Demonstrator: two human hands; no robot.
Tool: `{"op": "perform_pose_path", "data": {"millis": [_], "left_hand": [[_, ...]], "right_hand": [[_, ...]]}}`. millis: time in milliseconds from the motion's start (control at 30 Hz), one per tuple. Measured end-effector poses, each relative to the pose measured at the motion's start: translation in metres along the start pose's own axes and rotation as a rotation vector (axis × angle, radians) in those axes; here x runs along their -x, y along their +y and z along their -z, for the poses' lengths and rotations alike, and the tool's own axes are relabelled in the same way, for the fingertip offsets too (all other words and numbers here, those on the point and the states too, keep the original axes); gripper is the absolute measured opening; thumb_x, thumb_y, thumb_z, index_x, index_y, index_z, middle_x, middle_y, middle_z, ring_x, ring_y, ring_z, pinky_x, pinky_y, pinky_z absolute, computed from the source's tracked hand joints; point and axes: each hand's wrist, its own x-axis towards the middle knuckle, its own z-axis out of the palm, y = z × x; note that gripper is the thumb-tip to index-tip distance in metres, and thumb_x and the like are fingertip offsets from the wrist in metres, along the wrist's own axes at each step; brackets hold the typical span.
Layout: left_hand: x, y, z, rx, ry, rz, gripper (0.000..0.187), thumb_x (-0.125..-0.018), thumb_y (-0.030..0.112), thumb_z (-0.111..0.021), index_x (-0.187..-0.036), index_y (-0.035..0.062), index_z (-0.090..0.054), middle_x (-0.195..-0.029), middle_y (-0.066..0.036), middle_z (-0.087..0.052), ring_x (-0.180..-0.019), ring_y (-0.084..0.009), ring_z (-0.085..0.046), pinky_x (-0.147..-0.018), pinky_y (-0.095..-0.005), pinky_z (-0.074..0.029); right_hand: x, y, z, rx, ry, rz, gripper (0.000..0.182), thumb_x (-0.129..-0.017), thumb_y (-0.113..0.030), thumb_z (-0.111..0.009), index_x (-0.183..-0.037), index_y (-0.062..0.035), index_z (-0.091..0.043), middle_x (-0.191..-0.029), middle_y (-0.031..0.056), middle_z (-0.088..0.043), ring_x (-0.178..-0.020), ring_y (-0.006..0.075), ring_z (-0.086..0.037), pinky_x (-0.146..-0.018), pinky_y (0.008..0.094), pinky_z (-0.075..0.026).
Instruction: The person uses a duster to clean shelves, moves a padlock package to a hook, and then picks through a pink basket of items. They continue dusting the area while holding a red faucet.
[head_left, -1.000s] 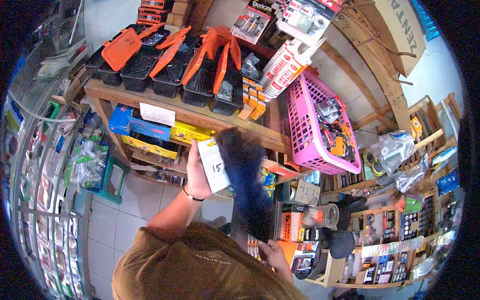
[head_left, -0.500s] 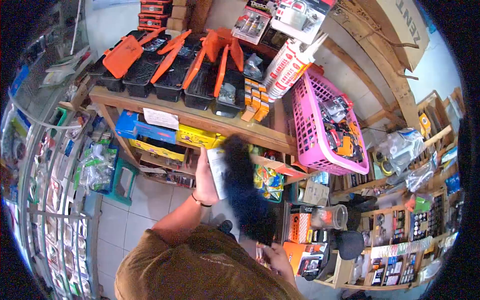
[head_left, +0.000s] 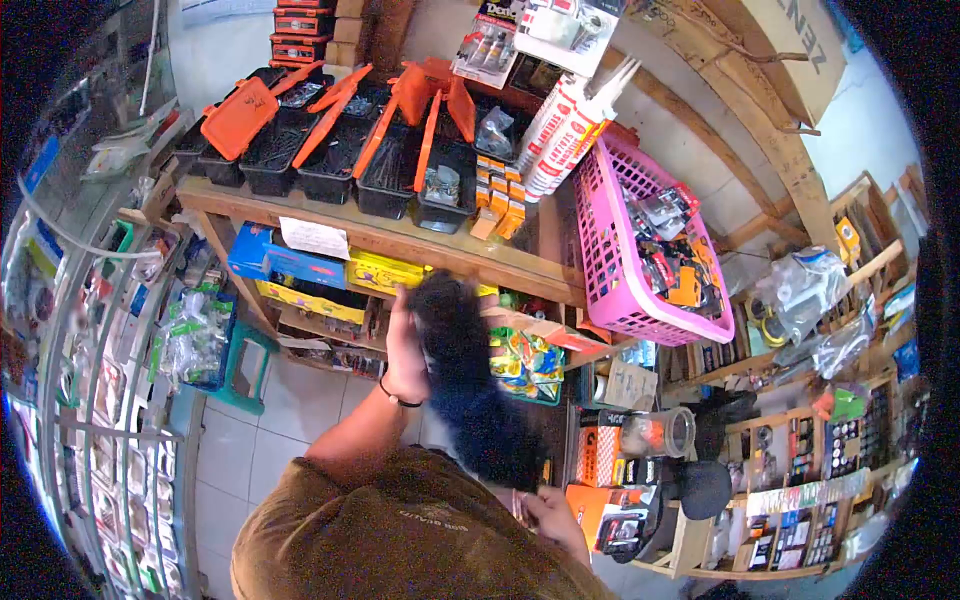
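Hands at either end of duster

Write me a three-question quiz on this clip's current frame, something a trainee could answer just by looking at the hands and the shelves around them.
1. Multiple choice: What colour is the basket beside the white tubes?
A) green
B) pink
C) blue

2. True or false: A thin band circles the wrist of the left hand.

3. Fill in the blank with "upper" or "lower": As seen in the picture, the right hand holds the dark fluffy item at its ____ end.

Key: 1. B; 2. true; 3. lower
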Motion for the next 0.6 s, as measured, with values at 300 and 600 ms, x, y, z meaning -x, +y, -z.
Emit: {"op": "perform_pose_path", "data": {"millis": [300,600], "left_hand": [[-0.016,-0.023,-0.029,-0.054,0.074,-0.037,0.066,-0.085,0.056,-0.024,-0.124,0.0045,-0.037,-0.122,-0.016,-0.044,-0.112,-0.0288,-0.043,-0.096,-0.0433,-0.032],[-0.017,-0.038,-0.036,-0.189,0.097,-0.137,0.073,-0.080,0.063,-0.026,-0.125,0.0069,-0.037,-0.121,-0.015,-0.045,-0.111,-0.0310,-0.044,-0.095,-0.0463,-0.033]], "right_hand": [[-0.010,0.027,0.033,-0.095,-0.038,-0.207,0.038,-0.083,-0.035,-0.054,-0.070,0.0010,-0.055,-0.061,0.0049,-0.051,-0.056,0.0102,-0.045,-0.051,0.0258,-0.037],[-0.022,0.036,0.046,-0.191,-0.065,-0.123,0.043,-0.081,-0.037,-0.055,-0.062,0.0016,-0.049,-0.050,0.0096,-0.043,-0.047,0.0160,-0.037,-0.045,0.0340,-0.033]]}}
